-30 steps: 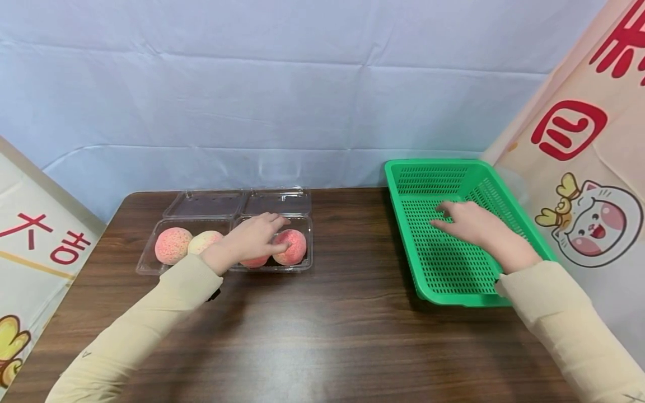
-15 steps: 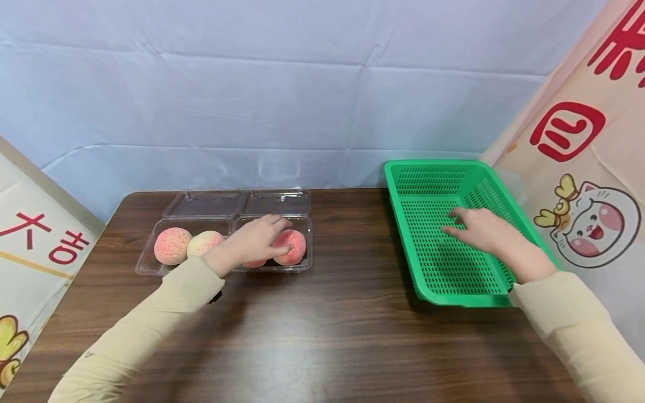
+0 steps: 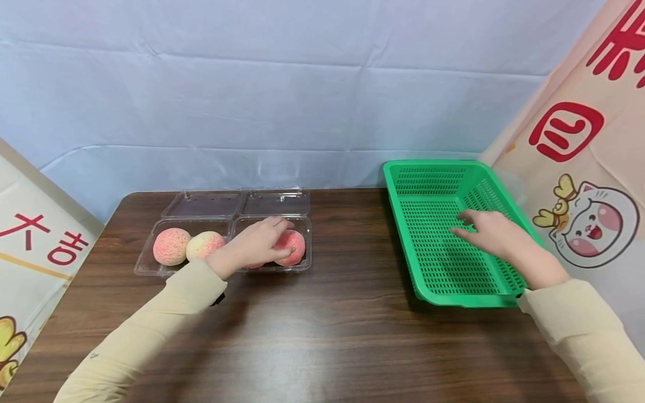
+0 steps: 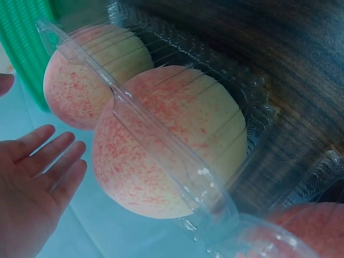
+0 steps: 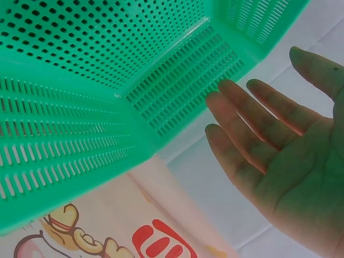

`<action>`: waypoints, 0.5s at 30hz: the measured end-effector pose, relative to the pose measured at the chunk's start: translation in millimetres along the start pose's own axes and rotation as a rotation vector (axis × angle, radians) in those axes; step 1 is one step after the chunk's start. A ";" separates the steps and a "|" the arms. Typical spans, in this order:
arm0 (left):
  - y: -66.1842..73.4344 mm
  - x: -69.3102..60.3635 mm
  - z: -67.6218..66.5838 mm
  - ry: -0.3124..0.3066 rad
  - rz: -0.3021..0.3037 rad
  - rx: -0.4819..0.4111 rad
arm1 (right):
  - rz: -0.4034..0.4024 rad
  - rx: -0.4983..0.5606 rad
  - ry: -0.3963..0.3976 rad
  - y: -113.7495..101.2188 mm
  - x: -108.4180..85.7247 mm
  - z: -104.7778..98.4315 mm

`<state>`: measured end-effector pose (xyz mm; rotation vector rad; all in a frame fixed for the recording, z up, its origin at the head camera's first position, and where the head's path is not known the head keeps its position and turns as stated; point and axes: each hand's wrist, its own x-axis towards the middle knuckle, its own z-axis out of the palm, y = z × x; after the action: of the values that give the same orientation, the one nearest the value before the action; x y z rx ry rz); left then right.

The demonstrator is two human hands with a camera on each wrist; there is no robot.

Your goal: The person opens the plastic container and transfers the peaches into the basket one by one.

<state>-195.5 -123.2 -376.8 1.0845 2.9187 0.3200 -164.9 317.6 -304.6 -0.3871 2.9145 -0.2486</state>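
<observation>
Left hand (image 3: 253, 242): your fingers loose, gripping nothing, over box (image 3: 309, 252), left of frame.
Right hand (image 3: 495, 232): likewise, over basket (image 3: 433, 224), right.
Peaches (image 3: 172, 246): four boxed, none in basket.
Lid (image 3: 209, 205): already open.

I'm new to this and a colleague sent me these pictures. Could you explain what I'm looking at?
There's no robot here: a person works with two bare hands. The wide picture comes from a camera on the head, looking down; the two close ones come from the wrists, each watching one hand. On the wood-grained table sit an open clear container with peach-like fruits in it and, to its right, a green basket. The left hand is above the container's right half; the right hand appears over the basket. The wrist views show both palms open, holding nothing.
</observation>
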 end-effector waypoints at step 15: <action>0.5 0.6 6.2 0.029 0.031 0.023 | -0.005 0.008 0.070 13.5 -12.8 2.8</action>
<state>-195.1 -121.2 -382.8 1.1394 2.9408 0.3057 -155.4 333.5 -307.7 -0.3923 2.9802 -0.2804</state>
